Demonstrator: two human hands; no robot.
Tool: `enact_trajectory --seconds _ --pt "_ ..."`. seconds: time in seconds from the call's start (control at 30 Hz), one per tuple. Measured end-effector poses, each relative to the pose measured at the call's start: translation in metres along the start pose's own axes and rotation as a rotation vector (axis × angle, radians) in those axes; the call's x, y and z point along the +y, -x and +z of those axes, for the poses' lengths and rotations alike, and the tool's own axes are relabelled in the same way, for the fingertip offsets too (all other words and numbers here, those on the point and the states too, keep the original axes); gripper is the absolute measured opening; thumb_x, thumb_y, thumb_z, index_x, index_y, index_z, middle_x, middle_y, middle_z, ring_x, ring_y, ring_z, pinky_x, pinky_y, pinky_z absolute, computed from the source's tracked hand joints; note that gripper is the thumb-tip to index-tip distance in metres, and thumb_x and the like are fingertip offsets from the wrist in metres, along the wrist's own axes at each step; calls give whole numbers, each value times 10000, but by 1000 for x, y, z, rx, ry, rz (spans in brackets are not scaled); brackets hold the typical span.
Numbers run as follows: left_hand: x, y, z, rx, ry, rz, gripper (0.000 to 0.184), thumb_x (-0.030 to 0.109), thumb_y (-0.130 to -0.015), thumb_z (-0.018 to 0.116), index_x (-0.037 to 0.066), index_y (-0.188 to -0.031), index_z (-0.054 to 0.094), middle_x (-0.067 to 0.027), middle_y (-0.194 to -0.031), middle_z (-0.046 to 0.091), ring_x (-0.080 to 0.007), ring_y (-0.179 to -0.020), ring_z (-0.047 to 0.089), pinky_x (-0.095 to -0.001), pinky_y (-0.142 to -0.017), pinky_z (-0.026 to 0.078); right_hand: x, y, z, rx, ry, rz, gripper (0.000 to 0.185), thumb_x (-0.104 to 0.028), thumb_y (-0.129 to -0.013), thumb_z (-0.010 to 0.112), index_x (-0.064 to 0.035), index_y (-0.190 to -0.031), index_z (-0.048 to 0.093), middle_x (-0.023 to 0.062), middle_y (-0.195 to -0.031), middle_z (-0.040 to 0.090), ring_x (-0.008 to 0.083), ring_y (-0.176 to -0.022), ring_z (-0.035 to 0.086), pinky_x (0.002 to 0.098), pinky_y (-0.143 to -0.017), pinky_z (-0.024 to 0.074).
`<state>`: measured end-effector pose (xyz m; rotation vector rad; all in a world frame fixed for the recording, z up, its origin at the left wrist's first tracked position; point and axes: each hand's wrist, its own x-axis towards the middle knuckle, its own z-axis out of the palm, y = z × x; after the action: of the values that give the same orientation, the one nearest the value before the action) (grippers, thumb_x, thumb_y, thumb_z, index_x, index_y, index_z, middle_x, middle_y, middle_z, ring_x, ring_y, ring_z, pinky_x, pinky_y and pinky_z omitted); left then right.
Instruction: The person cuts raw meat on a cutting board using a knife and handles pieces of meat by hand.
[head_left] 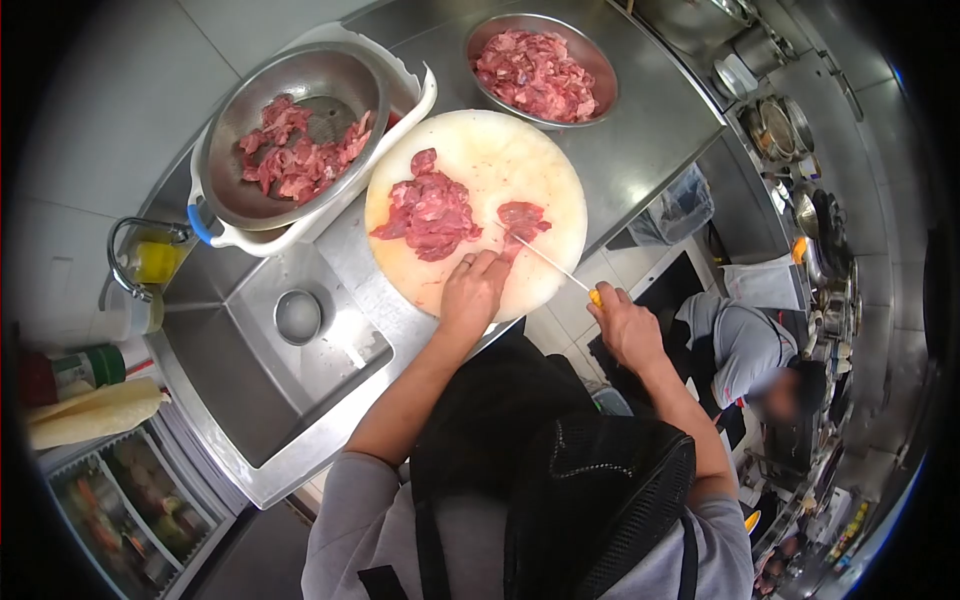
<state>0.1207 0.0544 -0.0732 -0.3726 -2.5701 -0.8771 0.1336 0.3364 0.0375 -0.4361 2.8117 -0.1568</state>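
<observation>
On a round white cutting board (480, 140) lie a larger heap of raw red meat (432, 212) at the left and a smaller piece of meat (524, 220) at the right. My right hand (628, 328) is closed around the yellow handle of a knife (560, 267), whose thin blade reaches across the smaller piece. The fingers of my left hand (474, 290) press together at the near end of that same piece, just below the blade. How firmly they grip it is partly hidden.
A metal bowl of cut meat (540, 75) stands behind the board. At the left, a metal bowl (225, 165) with more meat rests in a white tub (425, 95). Nearer is a sink (225, 350) with a faucet (125, 262). Another person (750, 345) is at the right.
</observation>
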Motion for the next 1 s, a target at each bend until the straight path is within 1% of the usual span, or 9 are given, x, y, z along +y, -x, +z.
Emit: enact_trajectory --seconds 0.07,0.23,0.33,0.43,0.53,0.6,0.73,0.83,1.0 --pt "1 0 -2 0 7 -4 72 118 -965 757 70 -1018 748 -91 -1043 702 -319 -907 685 -436 -826 584 12 -2 -1 17 -11 45 325 -387 -1126 575 -90 -1256 542 214 -1071 735 479 -855 752 583 -752 605" --pt "1 0 -2 -29 8 -17 95 123 -954 773 63 -1020 739 -92 -1040 694 -322 -914 687 -445 -838 583 18 0 -14 29 -15 5 331 -388 -1129 574 -92 -1275 556 196 -1085 750 483 -877 756 587 -767 611" --pt "7 -5 -9 1 77 -63 131 135 -949 786 78 -1062 750 -86 -1042 682 -318 -921 692 -448 -844 583 4 5 -23 67 -55 -19 342 -391 -1124 587 -100 -1303 563 180 -1070 747 463 -866 761 567 -751 616" --pt "15 -9 -10 16 74 -98 179 164 -949 796 105 -1115 768 -84 -1032 664 -304 -928 697 -440 -834 582 0 15 -23 -53 23 -33 358 -388 -1114 607 -106 -1331 564 164 -1056 736 437 -848 766 542 -731 622" --pt "16 -10 -3 -35 -32 -105 236 192 -945 803 134 -1172 777 -76 -1021 652 -293 -906 700 -434 -812 580 6 19 -20 8 101 -34 366 -386 -1107 618 -111 -1342 562 148 -1039 721 413 -818 768 521 -703 622" --pt "15 -10 2 -62 -113 -96 264 148 -941 725 127 -1202 760 -56 -1028 643 -257 -928 695 -413 -835 584 7 21 -22 29 157 -27 350 -371 -1105 622 -114 -1332 552 136 -1017 708 400 -789 765 524 -690 619" --pt "11 -11 6 -67 -144 -73 262 108 -926 692 111 -1180 756 -58 -1053 663 -256 -913 710 -398 -822 599 5 5 -18 62 195 -30 341 -362 -1109 613 -116 -1332 537 135 -985 693 386 -780 763 523 -694 618" --pt "10 -12 4 -89 -122 -63 268 77 -902 682 87 -1161 750 -71 -1075 681 -261 -921 724 -389 -812 618 16 -15 0 12 220 -68 376 -343 -1095 638 -120 -1379 533 150 -983 689 392 -814 761 518 -693 615" --pt "7 -12 -2 -90 -71 -64 252 68 -898 684 67 -1143 743 -96 -1084 692 -273 -942 738 -398 -814 631 29 -4 -11 33 187 -57 299 -366 -1118 594 -111 -1265 540 151 -991 695 390 -818 767 524 -698 614"
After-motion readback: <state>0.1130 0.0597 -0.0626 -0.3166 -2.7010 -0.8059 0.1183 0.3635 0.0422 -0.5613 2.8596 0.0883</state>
